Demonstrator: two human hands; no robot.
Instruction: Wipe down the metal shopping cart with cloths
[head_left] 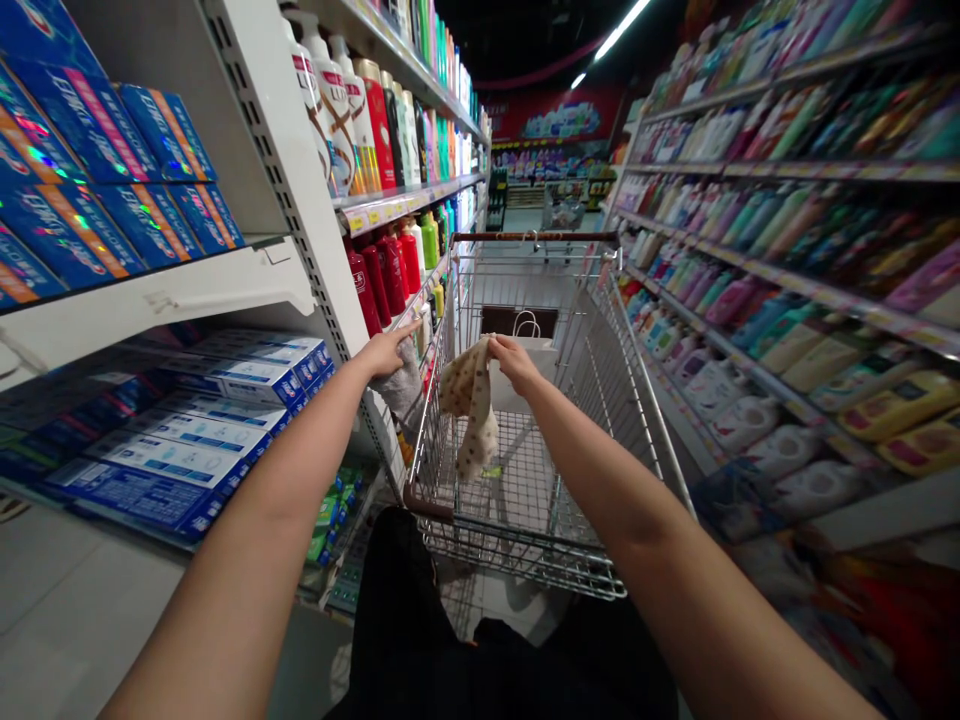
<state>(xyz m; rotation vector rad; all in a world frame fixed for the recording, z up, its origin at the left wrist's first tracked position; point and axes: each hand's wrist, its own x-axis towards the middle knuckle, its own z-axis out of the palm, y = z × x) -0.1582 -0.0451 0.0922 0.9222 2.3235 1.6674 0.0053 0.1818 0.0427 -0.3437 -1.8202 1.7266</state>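
Holds a spotted cloth (476, 395) over the basket of a wire shopping cart (429, 505), pinched at the top edge in the right hand (512, 362), apparently to let the fabric drop loose above the mesh. Reaches the left hand (386, 352) outside the cart's left side toward the shelving, with the index finger extended and, seemingly in the other fingers, a grey cloth (405, 385); cannot tell the full grip there. Spaces the two cloths apart, perhaps to avoid tangling.

Has a white bag (544, 360) standing beyond the right hand, with looped handles up, probably for easy lifting. Points near red bottles (391, 272), lined up along the shelf edge, likely for easy picking. Meets two obstacles: the wire wall between the hands, and a slotted post (281, 170) beyond the left forearm. Works beside stacked blue boxes (142, 225) at left and blurred bottle shelves (787, 240) at right.
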